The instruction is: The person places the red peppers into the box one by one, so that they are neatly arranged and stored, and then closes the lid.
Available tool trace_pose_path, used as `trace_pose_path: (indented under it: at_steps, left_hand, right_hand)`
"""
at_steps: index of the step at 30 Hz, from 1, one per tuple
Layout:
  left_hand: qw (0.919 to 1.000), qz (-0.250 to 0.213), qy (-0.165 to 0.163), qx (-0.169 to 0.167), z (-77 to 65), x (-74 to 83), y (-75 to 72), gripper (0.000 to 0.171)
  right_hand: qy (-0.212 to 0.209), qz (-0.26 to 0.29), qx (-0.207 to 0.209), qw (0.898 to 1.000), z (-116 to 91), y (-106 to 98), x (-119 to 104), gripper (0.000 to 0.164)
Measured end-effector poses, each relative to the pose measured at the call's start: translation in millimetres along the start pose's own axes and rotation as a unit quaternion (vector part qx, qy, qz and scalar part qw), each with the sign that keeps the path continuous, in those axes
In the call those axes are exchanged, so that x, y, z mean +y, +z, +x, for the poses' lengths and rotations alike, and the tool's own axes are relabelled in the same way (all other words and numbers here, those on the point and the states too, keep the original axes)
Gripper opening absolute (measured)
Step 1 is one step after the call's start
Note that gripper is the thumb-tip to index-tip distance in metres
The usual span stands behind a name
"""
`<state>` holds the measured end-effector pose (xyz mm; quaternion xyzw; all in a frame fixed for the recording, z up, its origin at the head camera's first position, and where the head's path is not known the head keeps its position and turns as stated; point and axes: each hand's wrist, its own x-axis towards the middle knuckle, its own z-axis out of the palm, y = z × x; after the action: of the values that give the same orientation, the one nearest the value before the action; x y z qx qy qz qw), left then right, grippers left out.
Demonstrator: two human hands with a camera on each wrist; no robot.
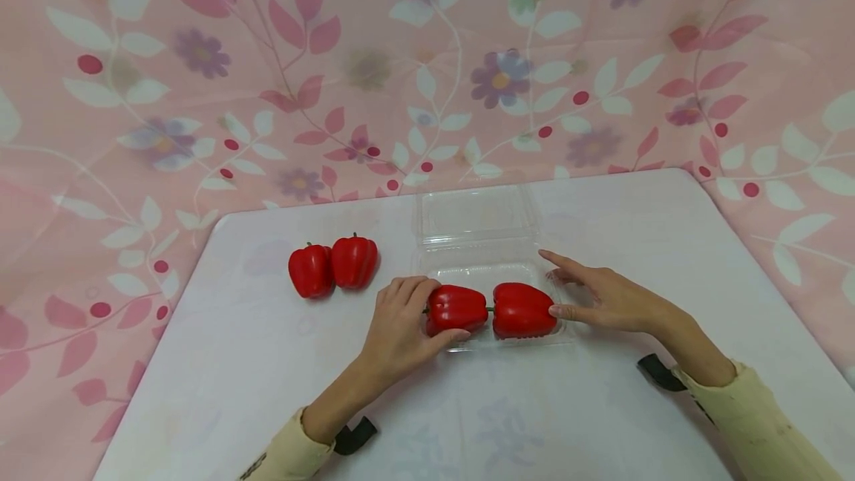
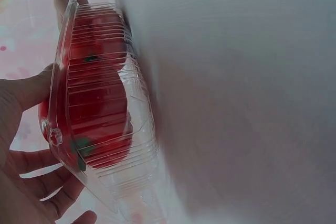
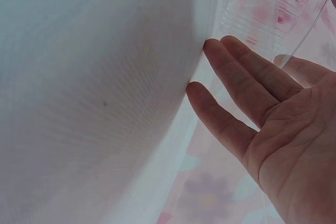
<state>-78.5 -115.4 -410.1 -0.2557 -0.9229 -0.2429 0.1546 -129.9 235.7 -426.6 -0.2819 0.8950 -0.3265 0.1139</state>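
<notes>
A clear plastic clamshell container (image 1: 476, 215) lies open on the white table, lid flat at the back. Two red bell peppers lie side by side in its front tray. My left hand (image 1: 427, 310) grips the left pepper (image 1: 461, 308), fingers curled over it and thumb under its front. My right hand (image 1: 557, 288) has straight fingers, and its thumb touches the right pepper (image 1: 523, 309) at the tray's right edge. The left wrist view shows both peppers through the ribbed tray wall (image 2: 113, 124) beside my left hand (image 2: 23, 148). In the right wrist view my right hand (image 3: 247, 108) is spread next to the tray (image 3: 257, 19).
Two more red peppers (image 1: 310, 271) (image 1: 354, 260) stand together on the table (image 1: 267, 392), left of the container. A pink floral cloth (image 1: 427, 58) hangs behind and drapes around the table's edges.
</notes>
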Motion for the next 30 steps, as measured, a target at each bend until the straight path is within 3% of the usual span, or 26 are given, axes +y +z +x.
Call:
trace_pose_path:
  at_steps: [9, 20, 30]
  left_hand:
    - [1.0000, -0.002, 0.004, -0.003, -2.7, -1.4, 2.2, 0.066]
    - [0.9989, 0.023, 0.040, -0.007, -2.2, -3.6, 1.3, 0.064]
    - [0.9993, -0.002, 0.024, -0.026, -2.3, -5.1, 2.2, 0.060]
  right_hand:
    - [0.005, -0.007, 0.000, 1.000, 1.4, -0.5, -0.9, 0.087]
    - [0.007, -0.002, -0.003, 1.000, 1.2, 0.4, -1.4, 0.087]
    - [0.004, 0.003, -0.001, 1.000, 1.0, 0.4, -0.7, 0.087]
